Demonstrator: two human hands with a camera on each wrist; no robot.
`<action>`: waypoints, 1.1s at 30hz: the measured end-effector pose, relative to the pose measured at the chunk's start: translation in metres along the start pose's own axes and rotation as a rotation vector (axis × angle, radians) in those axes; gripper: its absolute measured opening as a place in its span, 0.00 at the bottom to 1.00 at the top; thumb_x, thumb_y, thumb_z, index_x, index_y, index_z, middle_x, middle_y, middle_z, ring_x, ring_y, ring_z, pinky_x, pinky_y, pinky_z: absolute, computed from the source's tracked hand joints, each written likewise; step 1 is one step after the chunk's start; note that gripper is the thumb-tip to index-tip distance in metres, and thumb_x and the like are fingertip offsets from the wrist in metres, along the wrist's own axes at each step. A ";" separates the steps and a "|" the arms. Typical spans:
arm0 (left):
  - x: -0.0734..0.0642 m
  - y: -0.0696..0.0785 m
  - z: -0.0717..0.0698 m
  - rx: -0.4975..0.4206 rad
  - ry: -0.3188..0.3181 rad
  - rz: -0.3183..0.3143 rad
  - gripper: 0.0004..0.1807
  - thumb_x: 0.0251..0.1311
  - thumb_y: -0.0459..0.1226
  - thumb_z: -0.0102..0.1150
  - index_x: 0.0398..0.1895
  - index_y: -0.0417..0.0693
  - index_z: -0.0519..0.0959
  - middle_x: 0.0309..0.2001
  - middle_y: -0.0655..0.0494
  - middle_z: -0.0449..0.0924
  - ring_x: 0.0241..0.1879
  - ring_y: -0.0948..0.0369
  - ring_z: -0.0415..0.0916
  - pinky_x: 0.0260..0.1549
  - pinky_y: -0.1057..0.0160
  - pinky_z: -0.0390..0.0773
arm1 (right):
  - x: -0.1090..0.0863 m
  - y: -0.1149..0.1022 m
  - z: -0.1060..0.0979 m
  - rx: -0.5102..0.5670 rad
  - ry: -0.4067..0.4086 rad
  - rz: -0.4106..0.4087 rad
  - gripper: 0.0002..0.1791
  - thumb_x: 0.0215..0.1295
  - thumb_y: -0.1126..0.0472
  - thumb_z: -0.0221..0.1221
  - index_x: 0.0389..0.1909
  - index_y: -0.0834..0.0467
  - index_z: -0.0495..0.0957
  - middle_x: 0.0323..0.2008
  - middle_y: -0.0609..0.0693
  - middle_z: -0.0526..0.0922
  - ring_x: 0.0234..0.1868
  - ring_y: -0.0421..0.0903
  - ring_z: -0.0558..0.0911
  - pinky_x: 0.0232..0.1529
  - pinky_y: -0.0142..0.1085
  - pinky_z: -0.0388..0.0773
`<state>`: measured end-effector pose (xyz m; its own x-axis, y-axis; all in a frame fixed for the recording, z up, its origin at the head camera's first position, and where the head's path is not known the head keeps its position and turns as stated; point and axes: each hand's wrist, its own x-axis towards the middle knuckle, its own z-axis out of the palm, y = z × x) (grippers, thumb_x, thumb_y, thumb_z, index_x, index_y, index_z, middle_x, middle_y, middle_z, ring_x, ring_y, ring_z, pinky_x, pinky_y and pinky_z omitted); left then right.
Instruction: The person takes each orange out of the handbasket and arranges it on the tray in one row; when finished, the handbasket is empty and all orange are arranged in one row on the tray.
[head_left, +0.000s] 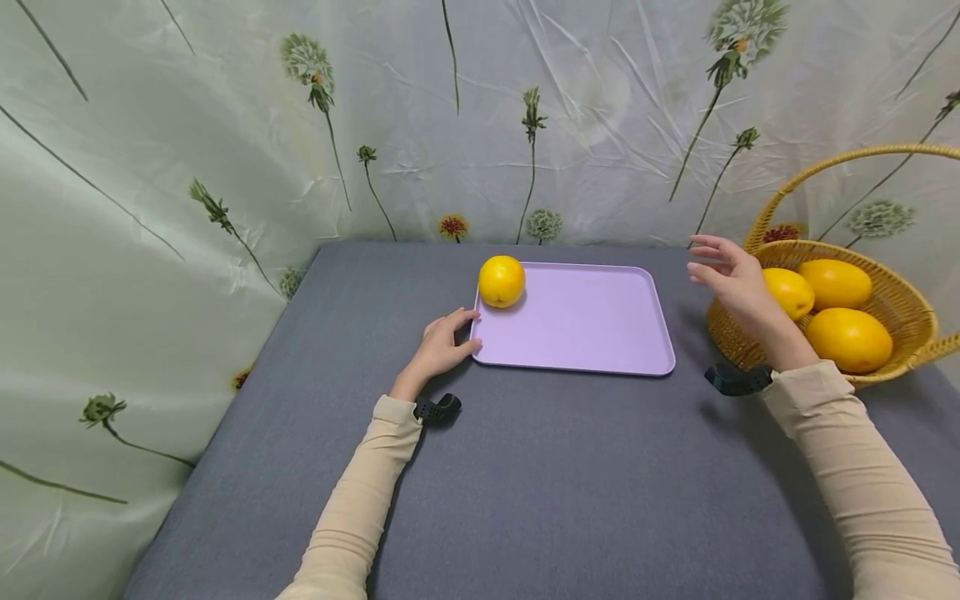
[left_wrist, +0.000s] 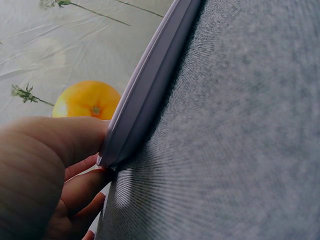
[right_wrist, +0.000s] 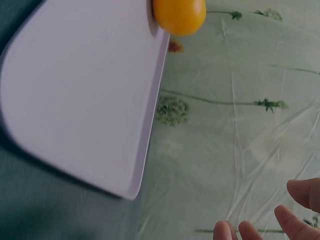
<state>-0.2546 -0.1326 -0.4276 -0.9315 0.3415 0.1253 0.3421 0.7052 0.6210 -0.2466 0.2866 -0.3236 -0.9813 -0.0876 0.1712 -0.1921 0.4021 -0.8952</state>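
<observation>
A shallow lilac tray (head_left: 577, 321) lies on the table, with a round orange (head_left: 502, 282) in its far left corner. My left hand (head_left: 442, 344) is at the tray's left edge, thumb by the near corner and forefinger farther along the side. In the left wrist view, the thumb touches the outer rim (left_wrist: 145, 85) and the orange (left_wrist: 87, 98) shows beyond it. Over the table between tray and basket, my right hand (head_left: 738, 279) is raised with loosely bent fingers and nothing in them. Its fingertips (right_wrist: 290, 222) enter the right wrist view at the lower right.
A woven yellow basket (head_left: 918, 321) with a tall handle stands at the right, holding several yellow-orange fruits (head_left: 850, 340); my right forearm passes in front of it. A grey cloth (head_left: 570, 483) covers the table. Behind hangs a pale floral curtain (head_left: 420, 125).
</observation>
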 end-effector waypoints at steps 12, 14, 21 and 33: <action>0.000 0.001 -0.003 -0.011 0.006 0.008 0.28 0.57 0.40 0.58 0.62 0.43 0.69 0.66 0.44 0.68 0.71 0.48 0.57 0.67 0.42 0.51 | -0.007 0.003 -0.032 -0.058 0.082 0.021 0.21 0.68 0.57 0.50 0.61 0.43 0.65 0.43 0.24 0.68 0.38 0.20 0.74 0.37 0.14 0.72; 0.001 0.001 -0.003 -0.009 0.006 0.006 0.28 0.57 0.40 0.58 0.62 0.43 0.69 0.66 0.44 0.68 0.71 0.48 0.57 0.67 0.42 0.51 | -0.008 0.004 -0.037 -0.042 0.094 0.033 0.21 0.68 0.57 0.51 0.61 0.43 0.65 0.43 0.25 0.68 0.39 0.20 0.74 0.37 0.13 0.71; 0.000 0.001 -0.003 -0.014 0.001 -0.004 0.28 0.58 0.40 0.57 0.62 0.43 0.69 0.66 0.44 0.68 0.71 0.48 0.57 0.68 0.42 0.50 | -0.010 0.009 -0.052 0.011 0.158 0.082 0.22 0.67 0.57 0.52 0.61 0.45 0.65 0.42 0.28 0.70 0.40 0.20 0.72 0.37 0.12 0.70; -0.001 0.001 -0.002 -0.013 -0.016 -0.009 0.28 0.58 0.40 0.57 0.62 0.43 0.69 0.66 0.44 0.67 0.71 0.48 0.56 0.68 0.42 0.50 | -0.013 0.021 -0.071 0.042 0.211 0.205 0.26 0.66 0.52 0.51 0.66 0.43 0.62 0.41 0.28 0.67 0.36 0.20 0.72 0.35 0.13 0.71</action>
<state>-0.2538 -0.1331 -0.4255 -0.9324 0.3451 0.1070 0.3318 0.7005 0.6318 -0.2384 0.3614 -0.3155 -0.9807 0.1851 0.0631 0.0066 0.3535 -0.9354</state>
